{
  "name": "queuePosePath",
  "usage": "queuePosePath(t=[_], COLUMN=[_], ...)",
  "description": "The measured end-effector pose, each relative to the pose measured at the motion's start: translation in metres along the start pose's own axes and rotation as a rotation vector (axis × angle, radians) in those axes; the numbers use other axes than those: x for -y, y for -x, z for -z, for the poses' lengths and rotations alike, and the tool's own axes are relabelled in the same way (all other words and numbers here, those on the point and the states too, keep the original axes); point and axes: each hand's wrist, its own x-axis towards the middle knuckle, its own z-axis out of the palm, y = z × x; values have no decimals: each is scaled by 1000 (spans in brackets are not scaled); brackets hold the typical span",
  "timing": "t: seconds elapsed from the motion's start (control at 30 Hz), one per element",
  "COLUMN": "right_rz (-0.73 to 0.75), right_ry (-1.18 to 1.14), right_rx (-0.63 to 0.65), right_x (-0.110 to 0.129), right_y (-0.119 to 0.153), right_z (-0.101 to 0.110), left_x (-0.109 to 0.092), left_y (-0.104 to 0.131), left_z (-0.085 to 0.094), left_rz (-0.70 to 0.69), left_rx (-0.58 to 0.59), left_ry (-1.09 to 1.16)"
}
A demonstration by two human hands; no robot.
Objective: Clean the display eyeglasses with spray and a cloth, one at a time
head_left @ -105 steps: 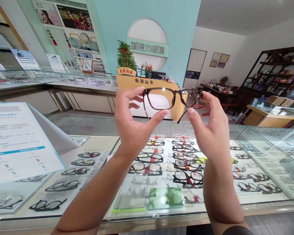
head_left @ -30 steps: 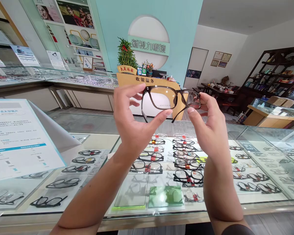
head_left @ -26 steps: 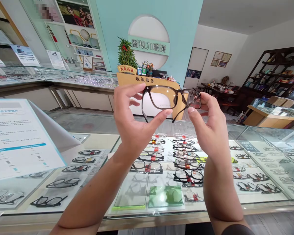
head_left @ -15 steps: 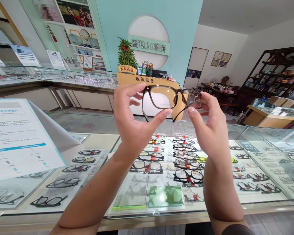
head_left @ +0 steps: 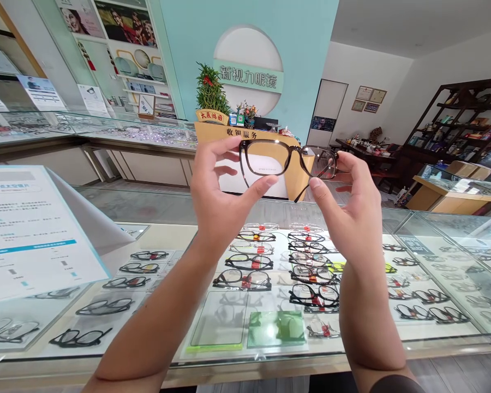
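Specs [head_left: 295, 148] had tipped a bit vs. prev. frame, lenses looking shallower. L hand [head_left: 213, 191] & R hand [head_left: 352, 213] each pinched one end, up above glass counter [head_left: 245, 375]. Prob. inspection step; next move called for light, even grip.

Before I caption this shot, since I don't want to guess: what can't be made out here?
All in the head view:
Print on the held glasses: too small to read.
One temple tip: hidden behind the thumb of the left hand.
Printed sign: cut off by the left edge.
Red tags: lettering too small.
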Motion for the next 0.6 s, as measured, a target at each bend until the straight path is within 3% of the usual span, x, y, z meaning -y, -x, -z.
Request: queuePosePath(t=[0.23,0.6], right_rz=[6,36], right_ry=[-2,25], right_rx=[-1,-32], right_x=[1,0], right_y=[1,2], right_z=[2,1], left_x=[13,12], left_y=[-5,-4], left_z=[5,2], left_rz=[62,73], left_rx=[60,83], left_ry=[46,44])
